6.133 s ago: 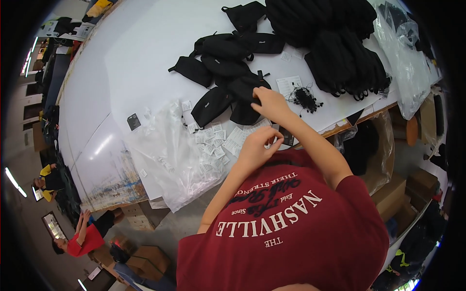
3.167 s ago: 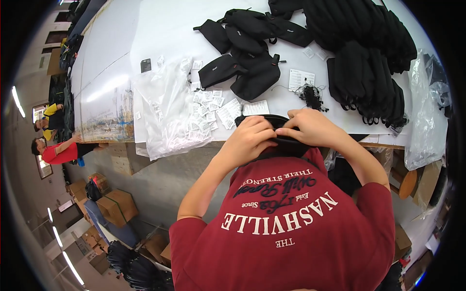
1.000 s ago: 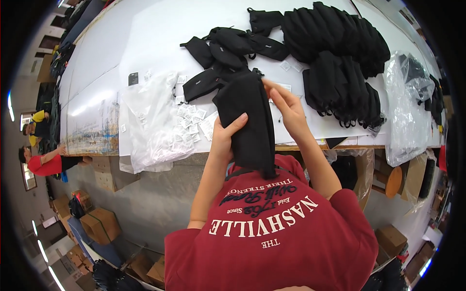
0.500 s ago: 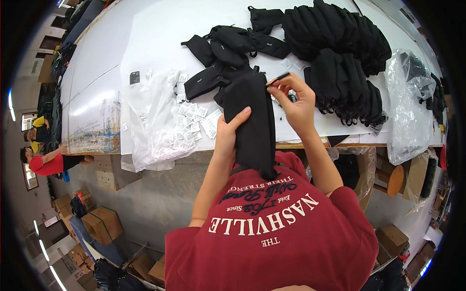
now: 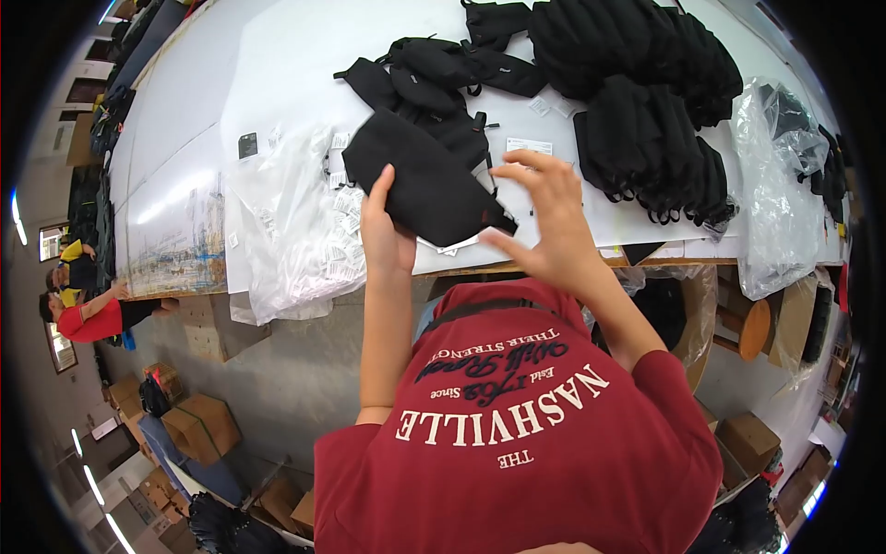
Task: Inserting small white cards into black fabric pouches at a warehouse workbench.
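Note:
My left hand (image 5: 386, 231) grips a black fabric pouch (image 5: 420, 175) by its lower left side, thumb on top. The pouch lies slantwise above the table's near edge, its narrow end with a small dark red mark pointing toward my right hand. My right hand (image 5: 552, 217) is just right of that end, fingers spread and slightly blurred, holding nothing that I can see. Beyond the held pouch lies a loose heap of similar black pouches (image 5: 432, 76). White paper tags (image 5: 346, 220) lie beside my left hand, partly under clear plastic.
Stacked black pouches (image 5: 637, 51) stand in rows at the far right of the white table (image 5: 286, 55). Clear plastic bags (image 5: 286, 231) (image 5: 775, 212) drape over the near edge on both sides. A person in red (image 5: 88, 319) is at far left; cardboard boxes (image 5: 198, 427) stand on the floor.
The pouch has turned from upright to slantwise and moved left. My right hand has let go of the small black piece it pinched at the pouch's upper edge and opened, moving lower.

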Motion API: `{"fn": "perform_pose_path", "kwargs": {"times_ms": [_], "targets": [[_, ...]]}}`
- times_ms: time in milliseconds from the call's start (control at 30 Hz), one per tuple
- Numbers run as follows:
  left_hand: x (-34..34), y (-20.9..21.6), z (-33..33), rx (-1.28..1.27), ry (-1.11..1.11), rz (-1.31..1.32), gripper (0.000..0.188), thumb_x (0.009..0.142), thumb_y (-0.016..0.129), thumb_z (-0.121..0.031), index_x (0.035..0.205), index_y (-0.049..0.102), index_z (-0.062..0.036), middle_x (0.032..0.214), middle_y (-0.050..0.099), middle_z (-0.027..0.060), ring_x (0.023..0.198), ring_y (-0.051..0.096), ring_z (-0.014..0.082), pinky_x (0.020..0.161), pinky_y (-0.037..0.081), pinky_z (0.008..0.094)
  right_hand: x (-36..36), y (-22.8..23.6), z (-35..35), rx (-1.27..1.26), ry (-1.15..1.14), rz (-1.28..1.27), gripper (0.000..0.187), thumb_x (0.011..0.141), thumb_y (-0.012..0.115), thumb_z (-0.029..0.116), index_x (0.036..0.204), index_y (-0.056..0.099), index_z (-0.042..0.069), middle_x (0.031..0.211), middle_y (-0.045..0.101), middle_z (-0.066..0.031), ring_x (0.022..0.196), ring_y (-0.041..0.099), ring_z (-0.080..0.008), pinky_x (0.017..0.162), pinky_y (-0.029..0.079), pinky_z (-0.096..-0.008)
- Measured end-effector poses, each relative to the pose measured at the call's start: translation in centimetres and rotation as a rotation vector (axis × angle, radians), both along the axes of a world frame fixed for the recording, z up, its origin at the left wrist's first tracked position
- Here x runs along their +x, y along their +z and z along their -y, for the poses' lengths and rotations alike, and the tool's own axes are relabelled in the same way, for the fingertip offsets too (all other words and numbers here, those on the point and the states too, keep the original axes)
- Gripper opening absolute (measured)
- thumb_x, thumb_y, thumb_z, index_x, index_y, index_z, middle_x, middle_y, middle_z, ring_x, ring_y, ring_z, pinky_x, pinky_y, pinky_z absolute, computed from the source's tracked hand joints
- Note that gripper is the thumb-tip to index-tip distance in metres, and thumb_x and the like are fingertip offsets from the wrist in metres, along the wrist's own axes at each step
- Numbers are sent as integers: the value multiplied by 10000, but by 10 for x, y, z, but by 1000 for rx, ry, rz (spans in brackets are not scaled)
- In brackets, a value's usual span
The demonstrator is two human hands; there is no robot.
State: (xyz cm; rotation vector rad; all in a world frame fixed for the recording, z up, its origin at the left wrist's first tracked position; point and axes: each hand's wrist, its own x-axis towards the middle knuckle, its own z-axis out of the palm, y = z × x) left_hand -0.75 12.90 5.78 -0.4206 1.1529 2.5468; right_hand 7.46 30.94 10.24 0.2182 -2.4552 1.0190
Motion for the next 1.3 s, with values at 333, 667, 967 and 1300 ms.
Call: {"fn": "perform_pose_path", "kwargs": {"times_ms": [333,667,967,1300], "targets": [[20,-11,10,-903,-99,-745,529,850,642,-139,1321,418,-53,1235,511,88,1063,515,177,931,386,268,-5,-6,-35,-362,306,225,440,706,731,42,1125,605,78,981,642,-87,883,634,-231,765,489,-317],[4,-34,3,-477,-568,-578,318,912,562,-207,1168,584,-20,1106,580,73,809,560,120,697,440,232,11,-28,-112,-255,103,336,217,735,733,130,937,688,65,891,659,-56,781,608,-169,679,467,-266],[27,-193,24,-1714,-682,-602,728,685,788,-318,1248,449,-6,1174,455,233,1069,457,397,914,388,450,48,-95,-302,304,-1067,18,380,841,617,136,1216,557,144,1122,600,-116,1040,574,-280,842,461,-345],[3,-209,38,-1621,-525,-294,731,530,858,-179,1119,463,-1,1087,498,207,1047,470,382,878,398,427,-35,-141,-124,-119,-448,74,102,821,649,167,882,654,86,813,584,-60,721,583,-177,634,451,-303]]}}
